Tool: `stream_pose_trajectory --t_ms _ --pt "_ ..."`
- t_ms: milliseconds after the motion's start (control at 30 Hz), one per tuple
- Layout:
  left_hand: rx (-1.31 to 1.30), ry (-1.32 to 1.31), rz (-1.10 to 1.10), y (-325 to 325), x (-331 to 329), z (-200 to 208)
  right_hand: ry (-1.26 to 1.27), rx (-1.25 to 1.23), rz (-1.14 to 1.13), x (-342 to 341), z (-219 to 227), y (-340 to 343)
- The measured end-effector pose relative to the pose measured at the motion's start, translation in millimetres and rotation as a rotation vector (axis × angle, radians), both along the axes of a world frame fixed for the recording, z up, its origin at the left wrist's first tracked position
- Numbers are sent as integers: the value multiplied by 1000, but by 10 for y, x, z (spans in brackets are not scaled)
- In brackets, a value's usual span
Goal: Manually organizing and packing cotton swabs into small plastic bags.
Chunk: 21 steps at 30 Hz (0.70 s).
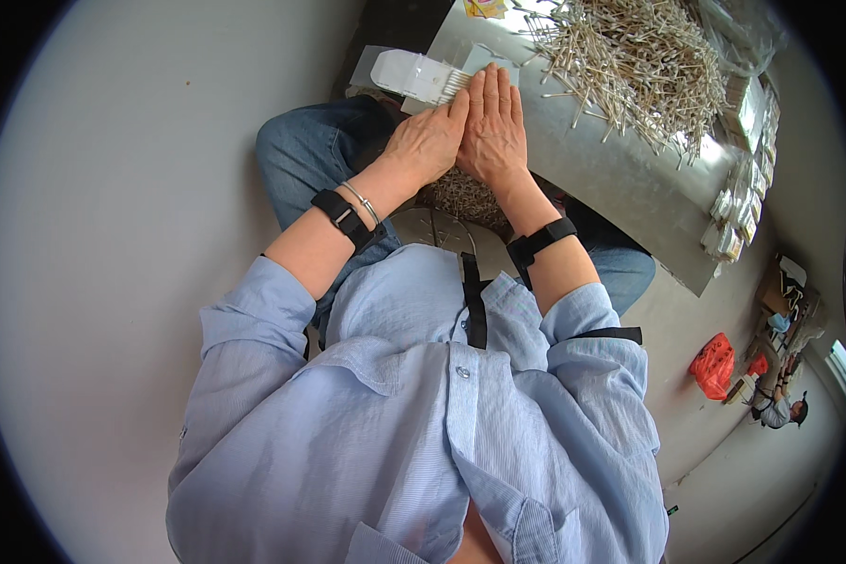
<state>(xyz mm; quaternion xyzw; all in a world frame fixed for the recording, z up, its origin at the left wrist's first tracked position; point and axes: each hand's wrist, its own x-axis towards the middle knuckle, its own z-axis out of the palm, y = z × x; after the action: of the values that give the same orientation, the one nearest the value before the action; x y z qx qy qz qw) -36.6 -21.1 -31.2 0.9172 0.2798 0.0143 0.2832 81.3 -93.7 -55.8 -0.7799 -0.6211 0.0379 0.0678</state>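
A flat white packet (409,75) lies at the table's near left edge, with a row of cotton swabs (455,86) at its right end. My left hand (426,143) is closed at that end, against the swabs; most of its fingers are hidden. Beside it, touching, my right hand (494,127) lies flat with straight fingers held side by side, back upward. What lies beneath its palm is hidden. A large heap of loose cotton swabs (644,61) spreads over the metal table (620,174) to the right of my hands.
Stacked small packs (738,207) line the table's right edge, near clear plastic bags (743,33). More swabs (465,197) lie below, between my knees. A red plastic bag (714,367) sits on the floor at right. Farther off, another person (774,410) is by some boxes.
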Motion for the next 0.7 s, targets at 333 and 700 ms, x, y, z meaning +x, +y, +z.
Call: stream_pose_trajectory --t_ms 333,700 --pt "-13 7 -18 12 3 7 56 43 11 12 -21 -8" --pt "-33 41 -5 82 53 -7 -22 -32 -2 0 -8 12"
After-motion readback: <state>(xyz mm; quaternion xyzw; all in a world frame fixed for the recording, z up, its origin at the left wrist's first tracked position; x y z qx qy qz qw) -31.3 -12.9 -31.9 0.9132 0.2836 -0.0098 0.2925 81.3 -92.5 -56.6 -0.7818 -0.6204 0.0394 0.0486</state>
